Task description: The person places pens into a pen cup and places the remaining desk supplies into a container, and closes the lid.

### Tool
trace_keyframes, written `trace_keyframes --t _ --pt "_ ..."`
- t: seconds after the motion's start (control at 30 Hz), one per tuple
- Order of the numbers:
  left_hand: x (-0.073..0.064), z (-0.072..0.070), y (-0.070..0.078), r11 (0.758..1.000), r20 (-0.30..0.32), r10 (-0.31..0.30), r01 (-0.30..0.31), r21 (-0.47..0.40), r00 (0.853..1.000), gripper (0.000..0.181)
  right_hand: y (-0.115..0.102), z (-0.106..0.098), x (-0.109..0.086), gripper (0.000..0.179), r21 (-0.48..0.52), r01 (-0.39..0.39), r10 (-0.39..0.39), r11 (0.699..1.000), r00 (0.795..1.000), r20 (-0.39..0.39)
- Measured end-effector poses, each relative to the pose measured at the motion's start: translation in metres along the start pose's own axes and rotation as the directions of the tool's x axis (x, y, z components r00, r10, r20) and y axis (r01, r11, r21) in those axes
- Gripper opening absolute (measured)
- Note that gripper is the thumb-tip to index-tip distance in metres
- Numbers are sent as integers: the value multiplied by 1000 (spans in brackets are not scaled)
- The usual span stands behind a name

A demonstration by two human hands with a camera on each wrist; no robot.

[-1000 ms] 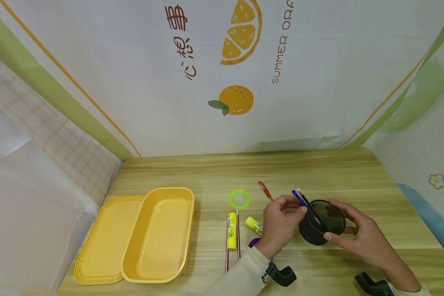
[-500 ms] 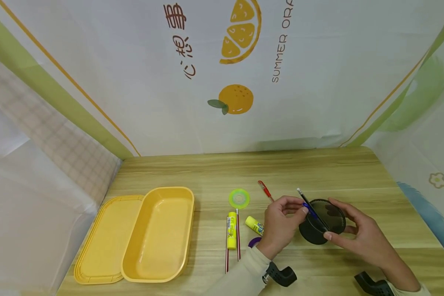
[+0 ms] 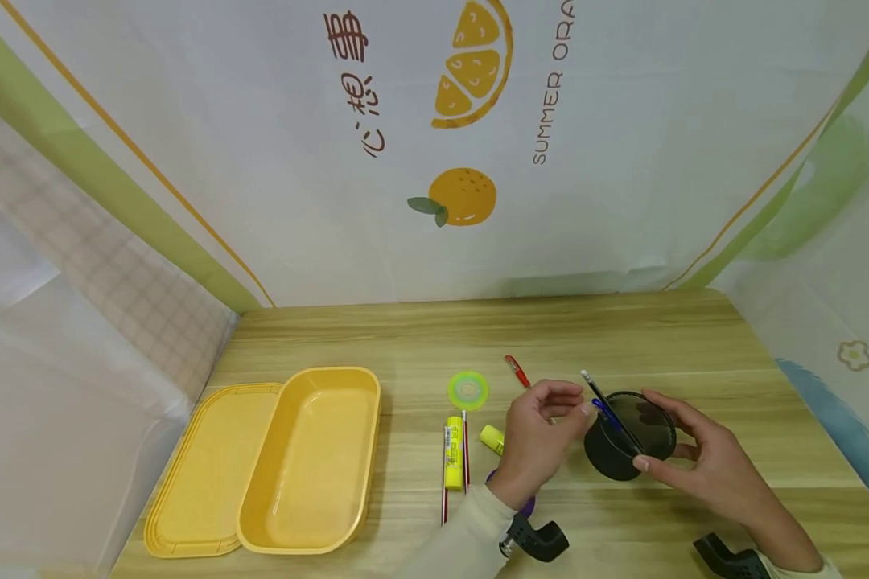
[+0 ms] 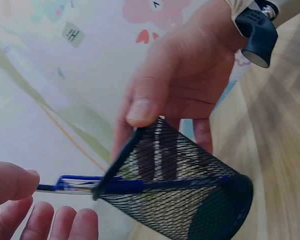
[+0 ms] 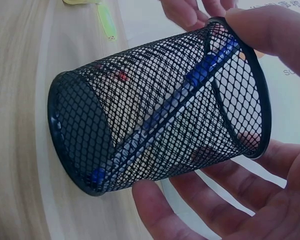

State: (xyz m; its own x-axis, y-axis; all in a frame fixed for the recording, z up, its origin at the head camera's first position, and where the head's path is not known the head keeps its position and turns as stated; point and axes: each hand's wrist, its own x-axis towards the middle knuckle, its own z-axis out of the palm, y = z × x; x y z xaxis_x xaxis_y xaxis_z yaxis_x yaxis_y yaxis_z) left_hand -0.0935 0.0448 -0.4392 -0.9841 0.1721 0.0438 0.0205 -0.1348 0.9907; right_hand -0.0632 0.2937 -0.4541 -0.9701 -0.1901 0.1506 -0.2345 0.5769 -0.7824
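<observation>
A black mesh pen cup (image 3: 615, 450) stands at the right of the table, and my right hand (image 3: 717, 462) grips it by the rim, thumb in front and fingers behind. Inside it lean a blue pen (image 5: 202, 70) and a black pencil (image 3: 601, 392) with a white end; the pen's clip pokes out past the rim in the left wrist view. My left hand (image 3: 539, 438) is just left of the cup, its fingers loosely bent with nothing in them. Its thumb (image 4: 20, 182) is close to the pencil's end.
A yellow box (image 3: 311, 466) stands at left, overlapping its yellow lid (image 3: 210, 474). Between box and left hand lie a glue stick (image 3: 454, 454), red pencils, a green tape roll (image 3: 468, 390), a second glue stick (image 3: 491, 437), a red pen (image 3: 516, 370) and a partly hidden purple roll (image 3: 527, 508).
The blue pen has slid down into the mesh cup beside the pencil. My left hand has let go of it and drawn back slightly left. The right hand keeps its hold.
</observation>
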Motion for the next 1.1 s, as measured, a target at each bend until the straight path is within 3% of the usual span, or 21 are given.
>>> trace_keyframes --t 0.27,0.73,1.1 --pt "-3 -13 10 1000 10 2 -2 -19 1000 20 1 -1 -2 84 5 -8 8 1000 1000 -4" --pt "-18 -46 31 995 -63 3 4 102 998 21 2 1 -1 84 9 -9 9 1000 1000 0" --pt "-31 -71 33 993 -104 -9 21 117 995 23 1 0 -1 84 7 -5 5 1000 1000 2"
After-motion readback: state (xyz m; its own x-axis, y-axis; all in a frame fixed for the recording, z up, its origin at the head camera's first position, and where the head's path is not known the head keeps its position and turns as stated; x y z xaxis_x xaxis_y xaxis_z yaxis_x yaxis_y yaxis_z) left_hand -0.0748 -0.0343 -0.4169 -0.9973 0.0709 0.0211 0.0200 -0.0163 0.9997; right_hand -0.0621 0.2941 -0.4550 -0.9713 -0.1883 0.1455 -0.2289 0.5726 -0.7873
